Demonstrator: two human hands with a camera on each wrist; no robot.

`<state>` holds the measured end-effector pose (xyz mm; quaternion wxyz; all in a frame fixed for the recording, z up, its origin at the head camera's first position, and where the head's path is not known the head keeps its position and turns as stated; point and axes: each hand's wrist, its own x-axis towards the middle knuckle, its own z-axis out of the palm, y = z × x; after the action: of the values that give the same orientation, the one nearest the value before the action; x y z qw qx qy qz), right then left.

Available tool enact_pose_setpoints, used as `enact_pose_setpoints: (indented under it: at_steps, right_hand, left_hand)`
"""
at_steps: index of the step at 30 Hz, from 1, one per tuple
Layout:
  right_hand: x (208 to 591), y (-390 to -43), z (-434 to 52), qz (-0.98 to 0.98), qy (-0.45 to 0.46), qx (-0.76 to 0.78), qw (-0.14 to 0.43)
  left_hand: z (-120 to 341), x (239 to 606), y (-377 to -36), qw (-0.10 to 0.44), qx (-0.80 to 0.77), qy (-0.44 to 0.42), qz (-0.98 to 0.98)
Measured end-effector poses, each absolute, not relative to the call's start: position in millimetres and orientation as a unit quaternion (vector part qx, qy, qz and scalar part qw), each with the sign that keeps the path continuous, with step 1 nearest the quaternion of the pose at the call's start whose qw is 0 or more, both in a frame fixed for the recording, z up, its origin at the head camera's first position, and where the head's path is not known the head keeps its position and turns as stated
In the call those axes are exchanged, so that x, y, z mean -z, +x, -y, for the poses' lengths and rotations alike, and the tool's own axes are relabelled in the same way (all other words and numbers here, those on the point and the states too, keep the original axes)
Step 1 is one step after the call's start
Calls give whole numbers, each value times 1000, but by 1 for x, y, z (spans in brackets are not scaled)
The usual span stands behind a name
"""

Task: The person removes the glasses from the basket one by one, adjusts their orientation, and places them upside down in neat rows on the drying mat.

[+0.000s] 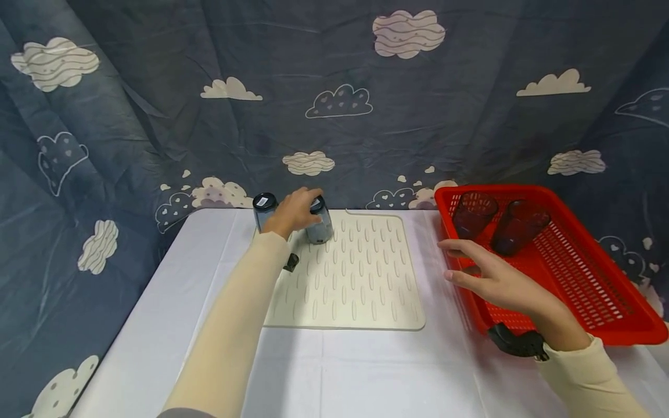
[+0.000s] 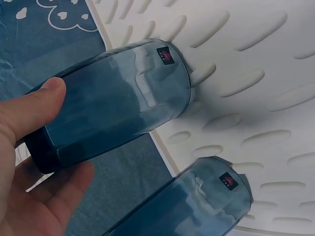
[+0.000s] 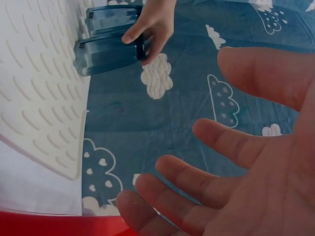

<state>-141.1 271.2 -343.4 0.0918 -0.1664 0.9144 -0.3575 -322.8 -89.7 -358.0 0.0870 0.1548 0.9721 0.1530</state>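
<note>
Two blue-tinted glasses stand upside down, side by side, at the far left of a white drying mat (image 1: 366, 290). My left hand (image 1: 296, 212) grips the right-hand glass (image 2: 113, 93) around its base, thumb on one side and fingers on the other. Its rim is down at the mat. Beside it, the second glass (image 2: 189, 206) is partly covered by my hand in the head view. My right hand (image 1: 504, 283) hovers by the left side of a red basket (image 1: 460, 200), fingers spread, holding nothing.
Inside the red basket two dark-looking glasses (image 1: 474, 215) lie near the back left. A white cloth (image 1: 366, 371) covers the table. Behind it hangs a dark blue curtain (image 1: 272, 52) with cloud prints, close to the mat's far edge.
</note>
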Motion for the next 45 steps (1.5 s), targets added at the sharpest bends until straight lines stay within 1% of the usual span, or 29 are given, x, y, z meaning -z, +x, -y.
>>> enact_pose_setpoints:
  at_steps: [7, 12, 22, 28, 33, 36, 40, 45]
  right_hand:
    - [346, -139, -273, -915, -174, 352, 92]
    - [348, -139, -273, -916, -171, 350, 97]
    - [348, -143, -268, -914, -181, 349, 102]
    - [347, -140, -265, -915, -175, 348, 107]
    - [344, -137, -266, -917, -174, 346, 99]
    - [344, -138, -267, -917, -172, 347, 99]
    - [342, -138, -269, -917, -170, 347, 101]
    - [341, -137, -271, -919, -164, 345, 102]
  left_hand:
    - [84, 359, -322, 100, -158, 164, -969]
    - [80, 362, -321, 110, -159, 150, -970]
    - [82, 365, -322, 89, -155, 144, -973]
    - [86, 373, -320, 76, -148, 165, -972]
    - [89, 372, -318, 54, -148, 177, -972]
    - [93, 367, -313, 30, -154, 189, -969]
    - [101, 359, -301, -11, -150, 215, -965]
    - [114, 355, -276, -59, -145, 268, -951]
